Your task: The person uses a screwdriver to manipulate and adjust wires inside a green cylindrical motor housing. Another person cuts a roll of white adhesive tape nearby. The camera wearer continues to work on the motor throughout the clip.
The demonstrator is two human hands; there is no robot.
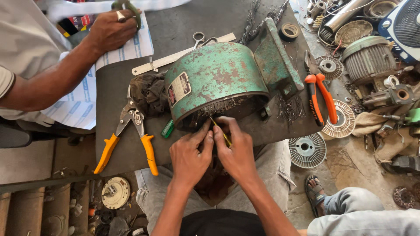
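A worn green motor housing (218, 81) lies on its side on a dark board (113, 100), its open end with the windings facing me. My left hand (190, 155) rests at the lower rim of that opening, fingers pinched at the windings. Beside it my right hand (236, 153) grips a thin yellow-handled tool (222, 132) whose tip pokes into the windings. Both hands touch each other over my lap.
Yellow-handled snips (131, 135) lie left of the housing, orange-handled cutters (321, 96) to its right. A steel ruler (175, 57), scissors (199, 38) and a tape roll (289, 31) sit behind. Another person's hand (111, 30) rests on paper at far left. Motor parts litter the right floor.
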